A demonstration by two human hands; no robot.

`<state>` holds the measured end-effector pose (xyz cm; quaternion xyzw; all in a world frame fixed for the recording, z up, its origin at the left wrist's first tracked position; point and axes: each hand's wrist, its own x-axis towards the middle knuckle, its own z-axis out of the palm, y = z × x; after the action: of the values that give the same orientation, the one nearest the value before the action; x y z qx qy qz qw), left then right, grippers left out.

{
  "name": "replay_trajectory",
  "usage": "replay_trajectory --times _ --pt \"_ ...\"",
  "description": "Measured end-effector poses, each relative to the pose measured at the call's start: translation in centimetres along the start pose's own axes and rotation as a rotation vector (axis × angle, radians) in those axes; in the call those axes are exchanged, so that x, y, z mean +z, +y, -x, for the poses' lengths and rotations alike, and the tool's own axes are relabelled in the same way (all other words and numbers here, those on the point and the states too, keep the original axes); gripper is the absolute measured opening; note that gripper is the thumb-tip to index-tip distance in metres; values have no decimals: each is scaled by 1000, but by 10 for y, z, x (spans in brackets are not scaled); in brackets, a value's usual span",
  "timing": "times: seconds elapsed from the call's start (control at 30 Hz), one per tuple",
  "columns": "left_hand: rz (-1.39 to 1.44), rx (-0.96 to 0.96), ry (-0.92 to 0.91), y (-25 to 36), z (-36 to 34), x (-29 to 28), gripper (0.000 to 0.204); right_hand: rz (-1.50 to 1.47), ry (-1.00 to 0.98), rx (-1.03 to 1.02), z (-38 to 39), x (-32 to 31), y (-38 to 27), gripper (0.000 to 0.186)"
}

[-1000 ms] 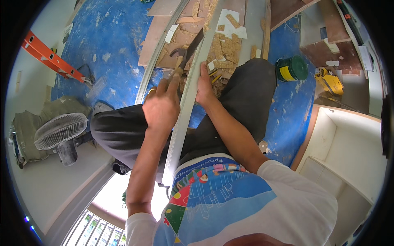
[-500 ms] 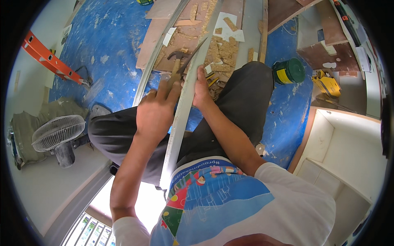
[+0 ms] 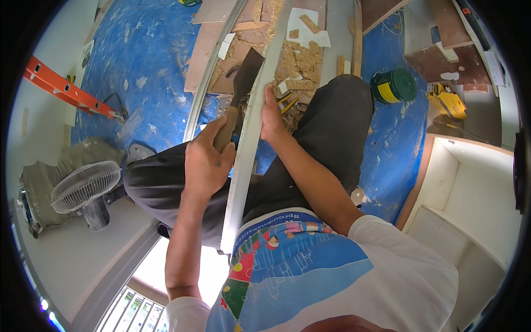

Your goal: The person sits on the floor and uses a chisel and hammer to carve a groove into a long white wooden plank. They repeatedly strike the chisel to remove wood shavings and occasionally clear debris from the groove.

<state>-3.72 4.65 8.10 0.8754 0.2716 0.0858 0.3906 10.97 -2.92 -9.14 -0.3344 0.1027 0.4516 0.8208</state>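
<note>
My left hand [image 3: 207, 160] is closed round the wooden handle of a scraper [image 3: 246, 73], whose wide dark blade points away from me beside a long white board [image 3: 244, 166]. The board runs from my lap toward the far side, its narrow edge rough and pale brown. On its right face, my right hand [image 3: 271, 119] grips it with the thumb up near the top edge. Behind the scraper a claw hammer [image 3: 232, 71] is mostly hidden.
Broken chipboard pieces [image 3: 301, 61] lie on panels ahead. A green bucket [image 3: 395, 86] stands right, near a yellow tool [image 3: 449, 105] and an open white cabinet [image 3: 470, 182]. To the left are an orange ladder [image 3: 66, 91] and a fan [image 3: 86, 185] on the blue floor [image 3: 146, 61].
My left hand has drawn back slightly toward me and turned the scraper, so its blade now shows flat rather than edge-on. My right hand stays on the board.
</note>
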Motion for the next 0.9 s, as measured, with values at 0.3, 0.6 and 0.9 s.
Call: replay_trajectory --times 0.3,0.6,0.9 --pt "175 -73 132 -9 6 48 51 57 145 8 -15 -4 8 61" --pt "132 8 224 -13 -1 75 50 71 143 -5 -7 9 1 62" --pt "89 -78 173 1 5 55 49 151 198 -25 -6 10 0 54"
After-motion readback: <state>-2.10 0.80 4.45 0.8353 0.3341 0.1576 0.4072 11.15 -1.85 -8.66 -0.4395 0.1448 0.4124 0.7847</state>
